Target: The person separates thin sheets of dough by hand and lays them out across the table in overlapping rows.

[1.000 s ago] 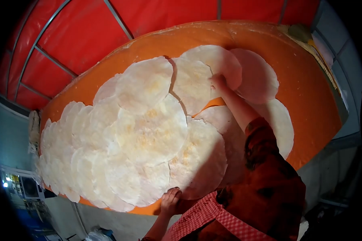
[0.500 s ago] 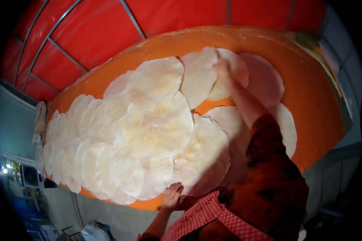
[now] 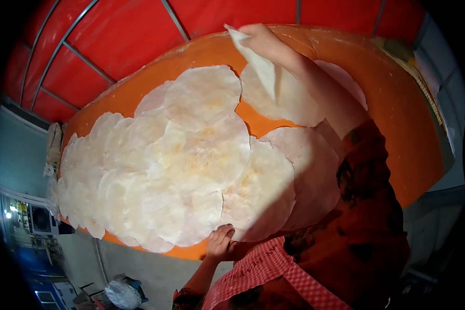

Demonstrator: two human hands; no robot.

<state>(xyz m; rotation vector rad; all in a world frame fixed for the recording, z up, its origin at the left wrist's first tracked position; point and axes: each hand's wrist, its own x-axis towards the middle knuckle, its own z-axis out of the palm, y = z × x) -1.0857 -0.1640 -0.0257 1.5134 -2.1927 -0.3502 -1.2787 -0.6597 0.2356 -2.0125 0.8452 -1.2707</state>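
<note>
My right hand (image 3: 261,40) is near the far edge of the table, its fingers closed on the rim of a thin flatbread sheet (image 3: 261,67). That sheet hangs down from the fingers, folded and narrow. Beneath its lower end lies another round flatbread (image 3: 289,98) on the orange table cover (image 3: 261,121). My left hand (image 3: 221,243) rests at the table's near edge, fingers laid out flat against the border of a browned flatbread (image 3: 258,191). Nothing shows in its grasp. My right forearm and sleeve hide part of the sheets on the right.
Many overlapping flatbreads (image 3: 139,175) cover the left and middle of the table. Red sheeting on metal bars (image 3: 88,64) stands behind it. A folded cloth (image 3: 408,72) lies at the far right edge. On the floor at lower left is a clear plastic bag (image 3: 123,294).
My right hand has lifted a flatbread off the far part of the table, moving up and left with it. Orange cover and the sheet below now show there. My left hand stays at the near edge.
</note>
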